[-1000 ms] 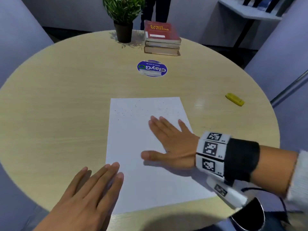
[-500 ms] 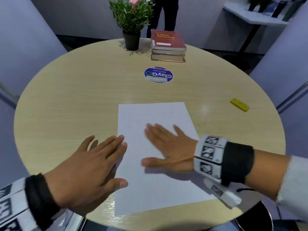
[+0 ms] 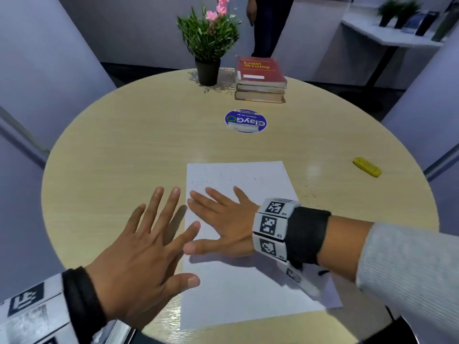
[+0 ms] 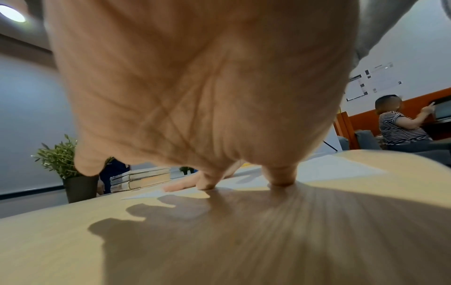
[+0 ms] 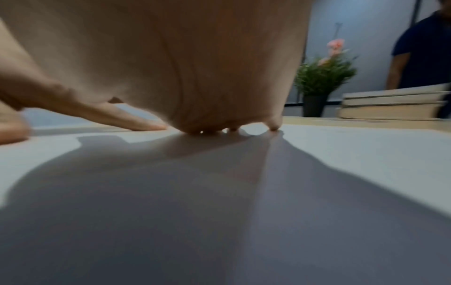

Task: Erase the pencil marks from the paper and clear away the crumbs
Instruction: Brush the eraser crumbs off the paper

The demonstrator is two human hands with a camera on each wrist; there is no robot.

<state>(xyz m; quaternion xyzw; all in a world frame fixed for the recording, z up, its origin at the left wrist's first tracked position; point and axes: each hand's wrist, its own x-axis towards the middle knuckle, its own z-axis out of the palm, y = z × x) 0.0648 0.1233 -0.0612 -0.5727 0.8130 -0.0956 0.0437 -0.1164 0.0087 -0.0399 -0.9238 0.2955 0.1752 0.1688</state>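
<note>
The paper (image 3: 238,244) lies at the centre of the round table (image 3: 124,157), with dark crumbs (image 3: 206,182) scattered on its far part. The right hand (image 3: 223,219) lies flat on the sheet, palm down, fingers straight and spread, pointing to about 10 o'clock. The left hand (image 3: 139,264) is also flat and spread at 8 o'clock, fingers pointing to 1 o'clock, thumb over the sheet's left edge. The yellow eraser (image 3: 367,166) lies well apart at 3 o'clock.

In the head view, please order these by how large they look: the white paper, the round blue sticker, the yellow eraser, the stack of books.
1. white paper
2. stack of books
3. round blue sticker
4. yellow eraser

The books stand farther away, so their true size is uncertain.
</note>
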